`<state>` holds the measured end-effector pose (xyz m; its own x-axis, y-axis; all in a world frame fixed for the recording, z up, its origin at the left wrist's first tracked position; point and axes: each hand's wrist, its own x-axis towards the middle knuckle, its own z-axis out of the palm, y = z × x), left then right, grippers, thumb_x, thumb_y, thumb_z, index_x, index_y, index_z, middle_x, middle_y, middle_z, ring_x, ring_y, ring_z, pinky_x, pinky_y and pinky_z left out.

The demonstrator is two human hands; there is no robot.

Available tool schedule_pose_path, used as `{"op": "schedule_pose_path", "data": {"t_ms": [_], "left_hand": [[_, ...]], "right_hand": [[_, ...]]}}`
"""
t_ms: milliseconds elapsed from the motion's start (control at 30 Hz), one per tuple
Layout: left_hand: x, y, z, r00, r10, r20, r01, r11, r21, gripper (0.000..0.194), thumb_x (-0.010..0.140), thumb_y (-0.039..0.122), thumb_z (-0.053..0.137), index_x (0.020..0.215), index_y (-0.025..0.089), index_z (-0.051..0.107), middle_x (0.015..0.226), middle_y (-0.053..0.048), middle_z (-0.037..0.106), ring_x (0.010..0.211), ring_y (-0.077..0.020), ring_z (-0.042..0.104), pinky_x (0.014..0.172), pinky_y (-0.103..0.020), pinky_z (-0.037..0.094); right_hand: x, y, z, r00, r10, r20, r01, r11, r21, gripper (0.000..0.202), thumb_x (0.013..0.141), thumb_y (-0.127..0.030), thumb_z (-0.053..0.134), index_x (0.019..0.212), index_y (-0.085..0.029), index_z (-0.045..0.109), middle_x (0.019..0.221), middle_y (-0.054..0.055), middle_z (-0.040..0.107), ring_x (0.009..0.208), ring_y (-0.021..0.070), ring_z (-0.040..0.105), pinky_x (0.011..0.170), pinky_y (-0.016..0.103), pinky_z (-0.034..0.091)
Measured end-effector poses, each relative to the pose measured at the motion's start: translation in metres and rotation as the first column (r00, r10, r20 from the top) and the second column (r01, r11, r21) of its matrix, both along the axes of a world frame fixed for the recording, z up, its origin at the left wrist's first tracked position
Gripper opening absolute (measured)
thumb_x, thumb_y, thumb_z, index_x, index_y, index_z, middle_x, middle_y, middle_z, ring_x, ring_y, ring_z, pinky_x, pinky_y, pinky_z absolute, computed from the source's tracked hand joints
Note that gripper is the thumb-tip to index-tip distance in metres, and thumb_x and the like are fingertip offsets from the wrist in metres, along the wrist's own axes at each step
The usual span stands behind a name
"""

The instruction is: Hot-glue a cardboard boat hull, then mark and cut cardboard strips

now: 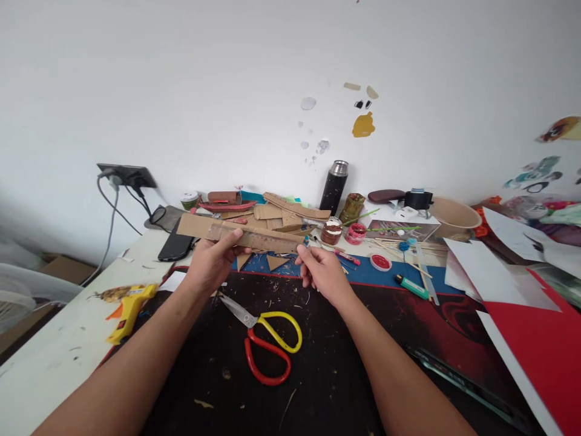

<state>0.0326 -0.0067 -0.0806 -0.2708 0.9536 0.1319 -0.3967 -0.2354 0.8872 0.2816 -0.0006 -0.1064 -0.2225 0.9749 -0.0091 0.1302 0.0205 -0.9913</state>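
Note:
A long cardboard strip is held up above the desk, with a clear ruler lying along its face. My left hand grips both, thumb on top of the ruler and fingers beneath. At the strip's right end, my right hand is closed, its thumb and finger pinching the end of the ruler and cardboard; a small blue tip shows just above the thumb. Below the hands, scissors with one yellow and one red handle lie on the dark mat.
A yellow glue gun lies at left, near a black phone. Cardboard scraps, a black flask and paint jars stand along the wall. A green cutter and red sheet are at right.

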Motion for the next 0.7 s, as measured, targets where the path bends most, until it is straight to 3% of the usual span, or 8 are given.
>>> {"op": "schedule_pose_path", "data": {"t_ms": [233, 400, 567, 700], "left_hand": [[0.0018, -0.0015, -0.0027, 0.998, -0.066, 0.002, 0.066, 0.998, -0.009, 0.046, 0.069, 0.038, 0.104, 0.104, 0.015, 0.083, 0.092, -0.007, 0.084, 0.081, -0.0228, 0.080, 0.060, -0.026, 0.067], [0.0036, -0.0031, -0.0026, 0.993, -0.107, -0.049, 0.107, 0.994, -0.020, 0.047, 0.073, 0.041, 0.102, 0.104, 0.015, 0.080, 0.100, -0.012, 0.085, 0.088, -0.0280, 0.082, 0.066, -0.033, 0.070], [-0.0035, -0.0007, 0.0003, 0.994, -0.091, -0.064, 0.092, 0.996, 0.016, 0.051, 0.072, 0.038, 0.103, 0.111, 0.018, 0.077, 0.100, -0.009, 0.084, 0.080, -0.0220, 0.081, 0.065, -0.028, 0.067], [-0.0036, 0.0001, -0.0005, 0.998, -0.049, -0.051, 0.050, 0.998, 0.035, 0.059, 0.070, 0.036, 0.104, 0.121, 0.023, 0.076, 0.119, -0.008, 0.082, 0.087, -0.0201, 0.079, 0.065, -0.026, 0.066]], "right_hand": [[-0.0032, -0.0024, 0.0024, 0.987, -0.007, -0.160, -0.001, 0.999, -0.053, 0.065, 0.081, -0.085, 0.078, 0.079, -0.022, 0.064, 0.068, 0.000, 0.070, 0.043, 0.0139, 0.064, 0.037, 0.022, 0.034], [-0.0008, -0.0017, 0.0078, 0.963, -0.080, -0.258, 0.063, 0.995, -0.077, 0.064, 0.078, -0.078, 0.087, 0.064, -0.022, 0.059, 0.052, -0.002, 0.058, 0.042, 0.0128, 0.057, 0.039, 0.022, 0.034], [0.0040, 0.0050, 0.0082, 0.925, -0.187, -0.331, 0.151, 0.980, -0.133, 0.072, 0.063, -0.082, 0.095, 0.062, -0.023, 0.055, 0.050, -0.005, 0.051, 0.041, 0.0112, 0.052, 0.038, 0.022, 0.031], [0.0032, 0.0054, 0.0061, 0.934, -0.172, -0.314, 0.136, 0.982, -0.133, 0.074, 0.061, -0.084, 0.096, 0.061, -0.022, 0.054, 0.049, -0.005, 0.050, 0.040, 0.0115, 0.051, 0.038, 0.022, 0.030]]}}
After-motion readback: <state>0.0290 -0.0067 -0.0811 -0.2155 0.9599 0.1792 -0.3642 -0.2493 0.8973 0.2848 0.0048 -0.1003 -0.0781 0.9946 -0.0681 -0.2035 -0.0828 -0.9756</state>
